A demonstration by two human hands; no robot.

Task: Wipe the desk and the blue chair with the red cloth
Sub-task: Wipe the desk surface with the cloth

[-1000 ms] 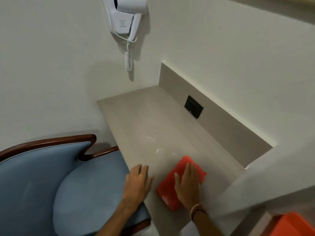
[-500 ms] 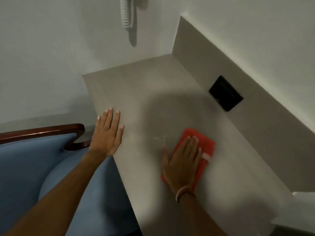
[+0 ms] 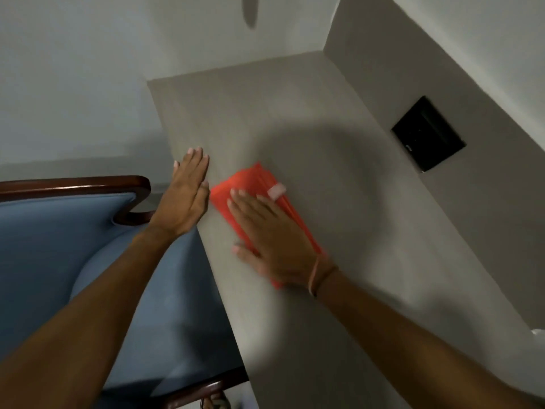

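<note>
Head view, right hand [image 3: 274, 231] flat, fingers spread, pressing red cloth [image 3: 253, 184] (folded), left hand [image 3: 184, 199] open-palmed on desk [image 3: 265, 113] edge

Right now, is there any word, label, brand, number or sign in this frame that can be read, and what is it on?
None can be read.
White tag on the red cloth: any print is too blurred to read.
Black wall panel above the desk: a small pale mark at its lower left corner, too small to read.
Blue chair, left hand and right hand: no text visible.
</note>
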